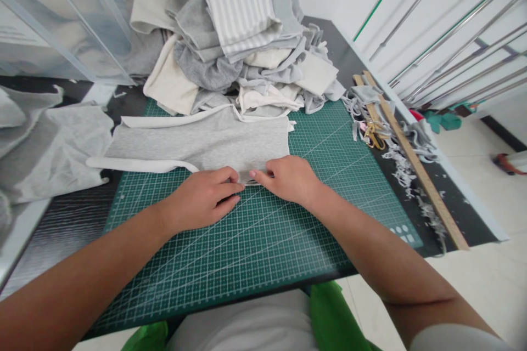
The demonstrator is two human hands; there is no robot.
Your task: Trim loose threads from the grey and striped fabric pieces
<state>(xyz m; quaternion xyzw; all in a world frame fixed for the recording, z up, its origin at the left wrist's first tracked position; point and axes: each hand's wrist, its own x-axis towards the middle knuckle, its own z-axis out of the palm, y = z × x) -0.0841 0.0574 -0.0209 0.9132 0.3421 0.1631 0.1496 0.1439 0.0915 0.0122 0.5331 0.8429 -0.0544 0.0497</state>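
A grey fabric piece (pixel 206 140) with white trim lies flat on the green cutting mat (pixel 288 230). My left hand (pixel 201 197) and my right hand (pixel 288 178) meet at its near edge, both pinching the hem between thumb and fingers. A white strap (pixel 140 164) runs out from the piece to the left.
A tall heap of grey, cream and striped fabric (pixel 234 38) stands at the back of the mat. A wooden ruler (pixel 415 159), yellow-handled scissors (pixel 374 134) and fabric scraps lie along the right edge. White cloth (pixel 53 142) lies left. The table edge is near my body.
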